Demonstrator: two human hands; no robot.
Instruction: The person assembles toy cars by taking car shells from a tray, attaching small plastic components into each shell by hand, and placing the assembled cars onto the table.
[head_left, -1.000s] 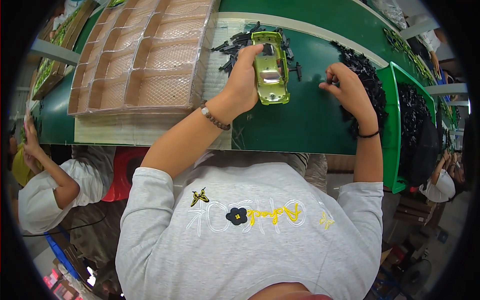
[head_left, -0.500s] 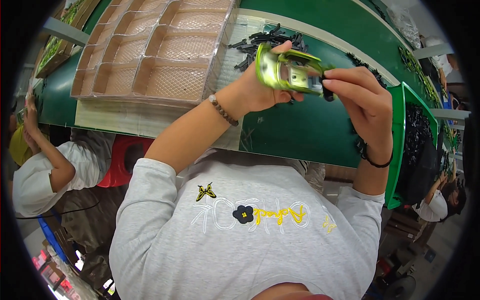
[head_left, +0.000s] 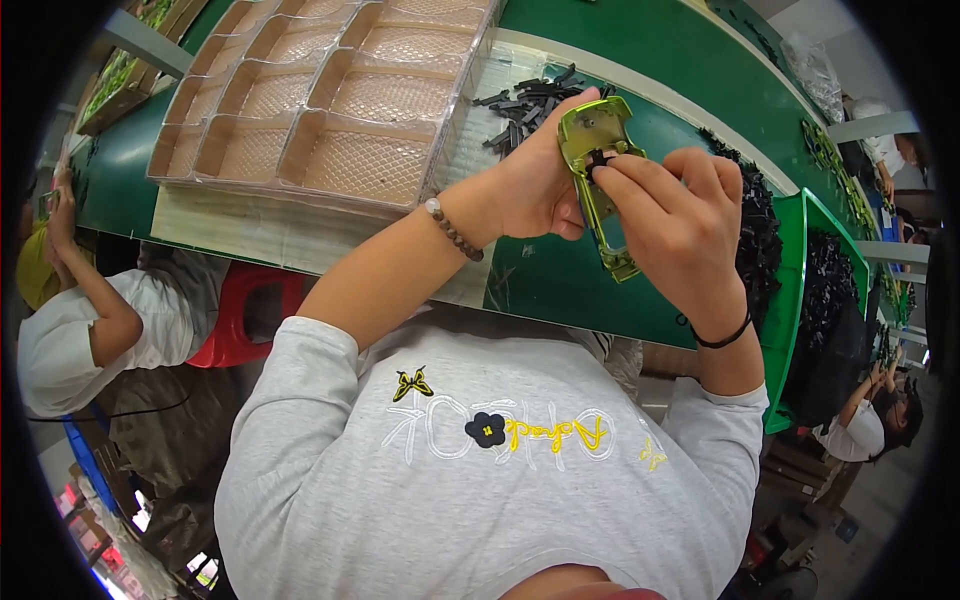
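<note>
Green shell (head_left: 590, 130) turned; right hand (head_left: 682, 228) apparently holds black part (head_left: 599, 160).

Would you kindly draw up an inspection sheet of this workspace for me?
Surface: green table, pale sheeting partly covering it.
Job's things: green car shell, small black part at its inner side.
Clutter: black-part pile beside compartment tray; larger heap near green bin.
Hands: left hand holds the shell; right hand has fingertips at the small part.
Cables: thin dark cord, far left.
Surroundings: co-worker and red stool, left.
</note>
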